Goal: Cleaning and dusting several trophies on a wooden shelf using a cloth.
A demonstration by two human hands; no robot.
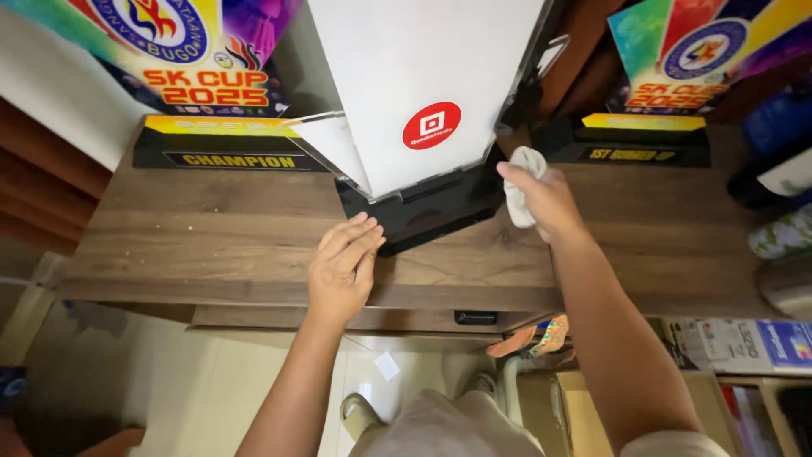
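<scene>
A tall white trophy panel (423,76) with a round red sticker stands tilted on a black base (431,211) in the middle of a wooden tabletop (211,245). My left hand (342,267) lies flat on the wood, fingertips touching the base's near left corner. My right hand (545,203) grips a crumpled white cloth (520,182) and presses it against the right side of the base.
Two colourful trophies on black bases flank it, one at the back left (224,148), one at the back right (643,135). Bottles (778,169) crowd the right edge. A drawer handle (475,317) sits under the front edge. Boxes (744,347) are below right.
</scene>
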